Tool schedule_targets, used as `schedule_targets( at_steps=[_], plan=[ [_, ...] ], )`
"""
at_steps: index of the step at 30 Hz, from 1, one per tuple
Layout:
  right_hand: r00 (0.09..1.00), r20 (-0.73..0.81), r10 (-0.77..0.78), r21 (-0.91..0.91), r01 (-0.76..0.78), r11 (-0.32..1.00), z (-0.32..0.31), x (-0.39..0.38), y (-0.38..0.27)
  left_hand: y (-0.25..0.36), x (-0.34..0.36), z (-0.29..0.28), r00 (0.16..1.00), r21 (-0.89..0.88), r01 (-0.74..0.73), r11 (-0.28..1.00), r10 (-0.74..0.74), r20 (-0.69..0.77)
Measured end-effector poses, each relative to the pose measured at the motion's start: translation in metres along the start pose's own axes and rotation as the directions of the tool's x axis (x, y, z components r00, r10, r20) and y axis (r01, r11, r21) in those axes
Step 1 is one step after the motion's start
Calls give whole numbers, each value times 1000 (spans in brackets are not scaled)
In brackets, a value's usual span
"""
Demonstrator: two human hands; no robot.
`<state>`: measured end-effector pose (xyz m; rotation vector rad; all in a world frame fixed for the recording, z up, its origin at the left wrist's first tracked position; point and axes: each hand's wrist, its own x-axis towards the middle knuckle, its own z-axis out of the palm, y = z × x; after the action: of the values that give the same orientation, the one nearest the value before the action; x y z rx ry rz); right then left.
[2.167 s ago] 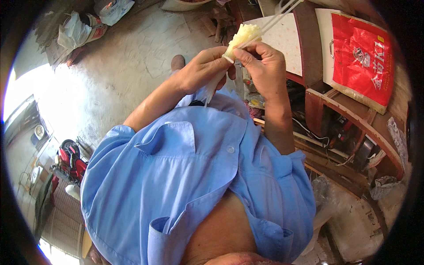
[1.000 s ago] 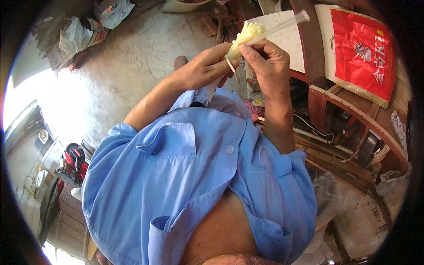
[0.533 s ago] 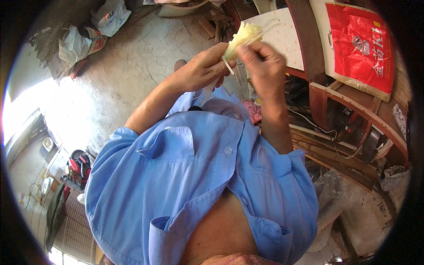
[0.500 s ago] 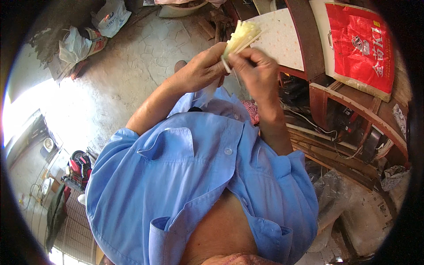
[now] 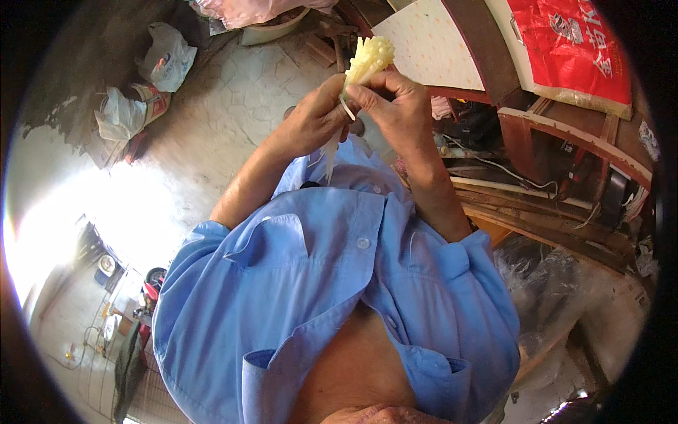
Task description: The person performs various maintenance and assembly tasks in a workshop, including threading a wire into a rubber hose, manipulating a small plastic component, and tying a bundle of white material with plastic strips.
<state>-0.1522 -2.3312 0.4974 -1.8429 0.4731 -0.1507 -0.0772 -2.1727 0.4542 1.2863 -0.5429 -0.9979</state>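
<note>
A bundle of thin, pale yellow stalks (image 5: pixel 369 60) stands up from between my two hands, its blunt ends fanned at the top. My left hand (image 5: pixel 316 109) is wrapped round the lower part of the bundle. On the other side, my right hand (image 5: pixel 395 109) pinches the bundle with thumb and bent fingers. A narrow white strip (image 5: pixel 347 106) crosses the bundle at my fingertips; whether it is a tie or a loose stalk I cannot tell. Below my left hand a whitish, see-through tail (image 5: pixel 330 161) hangs down in front of my blue shirt.
A pale speckled tabletop (image 5: pixel 428 53) with a dark wooden edge lies beyond my right hand. Farther right, a red printed bag (image 5: pixel 571 53) rests above a wooden frame (image 5: pixel 565 131) with cables below. White plastic bags (image 5: pixel 121 113) sit on the floor at the far left.
Both hands have shifted slightly left with the bundle. Its stalk ends look more even and gathered. My right hand, blurred before, now sits closer against the bundle.
</note>
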Motion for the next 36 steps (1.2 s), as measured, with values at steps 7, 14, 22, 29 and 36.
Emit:
schedule_targets(
  at_steps=[7,14,22,29,36],
  plan=[
    [926,-236,-296,-312,216,925,-17,10,7,7,12,3,991,72,85,994,-92,100],
    [979,205,8,-185,31,982,-60,17,34,0,31,12,898,255,260,931,-330,290],
    [899,-131,417,283,-369,885,-67,-11,146,-22,59,25,937,-33,348,937,-347,44],
    [864,167,474,564,-478,673,-78,-29,165,-47,117,47,892,238,449,861,-419,-168],
    [802,285,524,166,-580,797,-147,-38,196,-69,181,75,830,306,496,813,-547,109]
  ],
)
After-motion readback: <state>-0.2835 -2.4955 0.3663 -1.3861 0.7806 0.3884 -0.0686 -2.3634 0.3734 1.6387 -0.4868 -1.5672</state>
